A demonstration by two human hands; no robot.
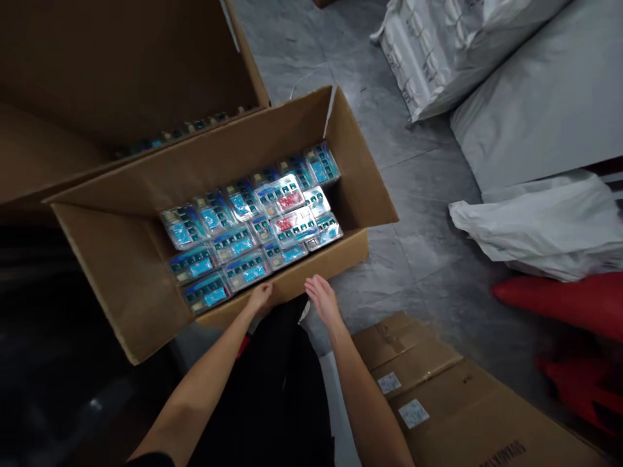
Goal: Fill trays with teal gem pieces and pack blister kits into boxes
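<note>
Left hand [259,298] curls over the near rim of an open brown corrugated carton [114,279], its grip impossible to tell; right hand [321,299] stands open, fingers spread, fingertips at the rim, holding nothing. Rows of clear plastic blister packs with blue cards [246,243] lie inside at 11 o'clock, their long axis running from 8 to 2 o'clock, nearer the left hand. Closed brown cardboard cartons with white labels [452,389] sit at 4 o'clock.
</note>
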